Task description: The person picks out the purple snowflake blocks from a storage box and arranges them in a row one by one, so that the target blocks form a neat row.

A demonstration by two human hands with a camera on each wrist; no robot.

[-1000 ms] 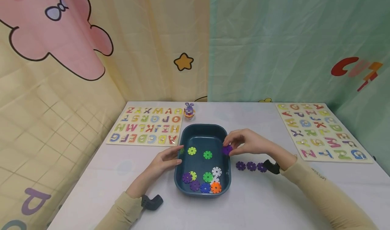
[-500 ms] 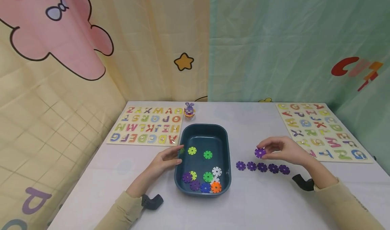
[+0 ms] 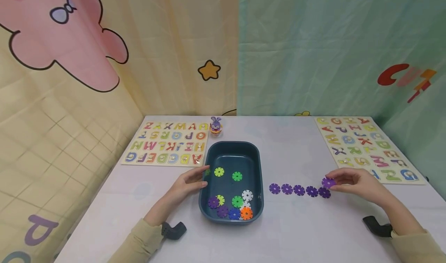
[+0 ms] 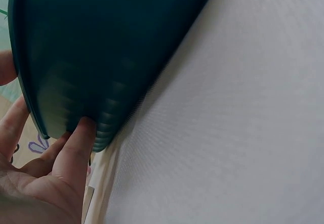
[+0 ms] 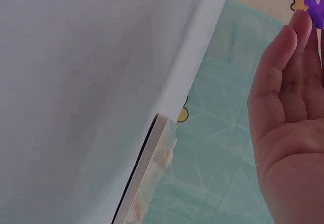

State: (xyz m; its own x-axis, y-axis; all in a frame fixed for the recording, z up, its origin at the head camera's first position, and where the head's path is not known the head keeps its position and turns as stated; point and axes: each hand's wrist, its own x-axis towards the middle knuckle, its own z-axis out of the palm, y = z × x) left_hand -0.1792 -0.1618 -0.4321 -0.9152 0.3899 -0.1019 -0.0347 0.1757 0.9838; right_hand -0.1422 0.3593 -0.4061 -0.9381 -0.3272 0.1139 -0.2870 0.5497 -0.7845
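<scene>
My right hand (image 3: pixel 360 183) pinches a purple snowflake disc (image 3: pixel 328 183) between thumb and fingertips, above the right end of a row of flat purple snowflake discs (image 3: pixel 299 190) on the white table. In the right wrist view part of the held disc (image 5: pixel 317 3) shows at the fingertips. My left hand (image 3: pixel 188 183) rests on the left side of a dark teal plastic bin (image 3: pixel 234 143); the left wrist view shows its fingers (image 4: pixel 76 150) fairly straight against the bin's outer wall. Inside the bin lie purple, green, yellow, white, blue and orange discs, including an orange disc (image 3: pixel 246 213).
An alphabet puzzle board (image 3: pixel 165 143) lies at the back left and a second alphabet board (image 3: pixel 371 150) at the right, beyond my right hand. A small purple rabbit figurine (image 3: pixel 216 126) stands behind the bin. Printed curtains surround the table.
My right hand has carried the purple disc from the bin's right rim rightward to the row's end. More of the row shows now. The left hand and bin have stayed in place.
</scene>
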